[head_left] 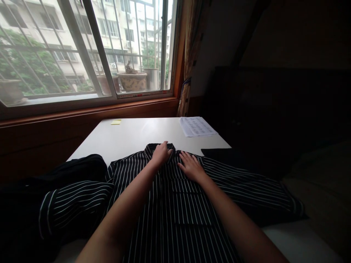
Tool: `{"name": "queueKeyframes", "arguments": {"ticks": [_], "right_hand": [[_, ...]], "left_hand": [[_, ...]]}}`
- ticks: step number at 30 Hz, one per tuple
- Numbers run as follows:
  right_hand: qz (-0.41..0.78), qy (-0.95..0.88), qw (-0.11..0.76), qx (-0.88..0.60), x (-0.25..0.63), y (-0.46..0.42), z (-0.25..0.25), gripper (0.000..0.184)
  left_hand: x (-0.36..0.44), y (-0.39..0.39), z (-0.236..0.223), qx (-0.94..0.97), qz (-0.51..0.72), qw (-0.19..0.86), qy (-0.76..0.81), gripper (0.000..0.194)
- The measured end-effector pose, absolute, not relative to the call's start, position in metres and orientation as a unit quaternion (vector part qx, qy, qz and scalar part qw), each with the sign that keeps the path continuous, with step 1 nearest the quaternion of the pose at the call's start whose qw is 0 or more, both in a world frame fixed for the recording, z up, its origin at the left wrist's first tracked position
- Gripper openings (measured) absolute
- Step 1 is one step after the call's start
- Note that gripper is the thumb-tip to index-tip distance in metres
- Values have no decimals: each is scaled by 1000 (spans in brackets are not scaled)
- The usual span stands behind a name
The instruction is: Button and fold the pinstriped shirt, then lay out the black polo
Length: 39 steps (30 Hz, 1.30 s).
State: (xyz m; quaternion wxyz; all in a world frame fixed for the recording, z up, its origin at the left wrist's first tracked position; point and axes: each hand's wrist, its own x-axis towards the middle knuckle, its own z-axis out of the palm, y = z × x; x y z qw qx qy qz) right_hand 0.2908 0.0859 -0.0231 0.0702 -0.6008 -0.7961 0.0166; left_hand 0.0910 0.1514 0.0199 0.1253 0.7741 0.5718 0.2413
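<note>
A black shirt with white stripes lies spread out, front side up, with its collar toward the far end of the table and its sleeves out to both sides. At the collar is my left hand, its fingers curled in on the fabric; the fingertips are partly hidden. My right hand rests flat just below the right shoulder seam, fingers stretched out over the cloth. A chest pocket shows beneath my right hand.
The shirt lies on a white table. Printed sheets sit at its far right corner and a yellow sticky note at the far left. Dark cloth is bunched at the left. Beyond stands a barred window with a curtain.
</note>
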Motion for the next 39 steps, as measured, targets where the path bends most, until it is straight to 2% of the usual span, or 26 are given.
{"name": "queueKeyframes", "arguments": {"ticks": [2, 6, 8, 18, 26, 31, 35, 39], "right_hand": [[20, -796, 69, -601, 291, 86, -22, 66], [16, -797, 74, -599, 290, 83, -20, 62], [15, -797, 79, -599, 290, 81, -19, 60], [10, -792, 83, -605, 301, 77, -21, 62], [2, -772, 76, -631, 323, 77, -22, 66], [6, -766, 83, -637, 323, 77, -22, 65], [7, -759, 86, -646, 323, 79, -25, 63], [6, -762, 83, -642, 326, 82, -27, 60]], "left_hand": [[107, 166, 16, 759, 239, 161, 584, 56], [122, 188, 9, 727, 238, 216, 607, 37], [122, 193, 6, 710, 250, 220, 621, 35], [118, 191, -13, 684, 300, 167, 644, 34], [118, 183, -8, 706, 310, 116, 626, 32], [121, 168, 10, 758, 327, 72, 560, 40], [129, 145, 18, 840, 298, 58, 450, 34], [140, 118, 3, 881, 261, 53, 390, 33]]}}
